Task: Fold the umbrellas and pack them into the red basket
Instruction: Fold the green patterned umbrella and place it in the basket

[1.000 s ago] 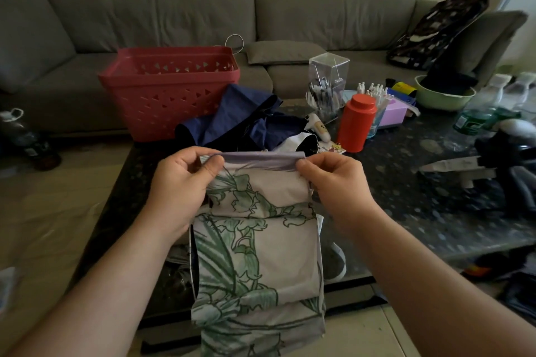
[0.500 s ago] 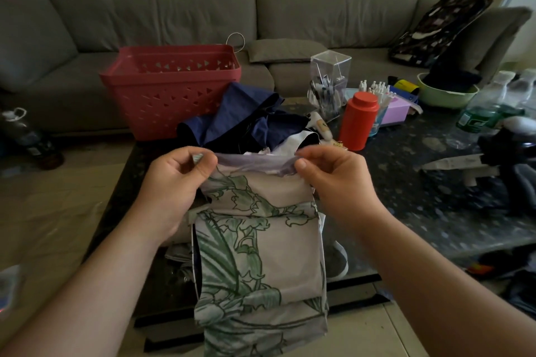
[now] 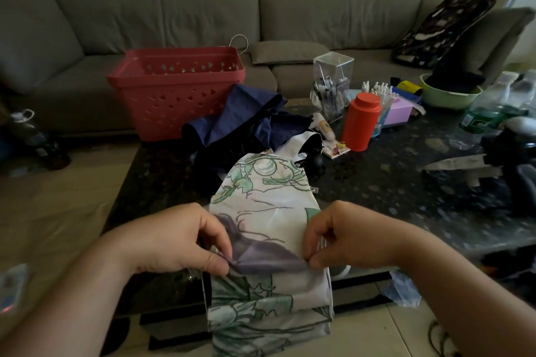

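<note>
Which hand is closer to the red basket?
Left. The left hand sits below the red basket, on its side of the table; the right hand is farther off.

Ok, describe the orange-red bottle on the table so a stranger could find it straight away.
Start at the dark speckled coffee table in front of the grey sofa. Toward its far side, right of the crumpled navy umbrella, stands the orange-red bottle, upright with a rounded cap. It sits just in front of the clear plastic pen holder and is the only solid orange-red thing there; the red basket is larger and perforated.
</note>
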`<state>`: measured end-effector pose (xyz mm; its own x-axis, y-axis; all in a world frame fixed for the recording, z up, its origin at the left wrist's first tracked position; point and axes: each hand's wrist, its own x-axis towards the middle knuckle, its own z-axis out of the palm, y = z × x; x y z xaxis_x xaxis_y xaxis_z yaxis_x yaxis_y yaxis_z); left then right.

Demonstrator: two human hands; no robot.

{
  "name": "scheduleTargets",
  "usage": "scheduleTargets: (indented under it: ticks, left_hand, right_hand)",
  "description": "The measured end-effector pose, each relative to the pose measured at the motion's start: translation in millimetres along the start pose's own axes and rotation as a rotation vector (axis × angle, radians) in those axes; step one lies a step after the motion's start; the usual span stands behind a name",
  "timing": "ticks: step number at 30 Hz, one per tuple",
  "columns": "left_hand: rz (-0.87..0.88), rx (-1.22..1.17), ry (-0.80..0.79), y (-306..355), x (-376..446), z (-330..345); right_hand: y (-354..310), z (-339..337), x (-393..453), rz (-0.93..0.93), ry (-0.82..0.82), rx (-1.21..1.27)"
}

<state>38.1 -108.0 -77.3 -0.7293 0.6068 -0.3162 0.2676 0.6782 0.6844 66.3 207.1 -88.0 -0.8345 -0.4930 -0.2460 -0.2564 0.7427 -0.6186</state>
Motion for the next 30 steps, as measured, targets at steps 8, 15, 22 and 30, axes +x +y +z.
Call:
scheduleTargets:
  ticks: [8,15,22,30]
  left_hand:
    - [0.108,-0.132,0.429,7,21,10]
    - [0.205,0.491,0.293,7,45,42]
    - [0.223,0.359,0.407,8,44,39]
    - [-0.064,0.019,0.84,-16,73,18]
  right_hand:
    - [0,0,14,0.026,0.376,0.143]
    - [5,9,22,0.099,0.253,-0.302]
    - [6,5,26,0.112,0.251,-0.381]
    - [42,-2,53,0.331,0.696,0.337]
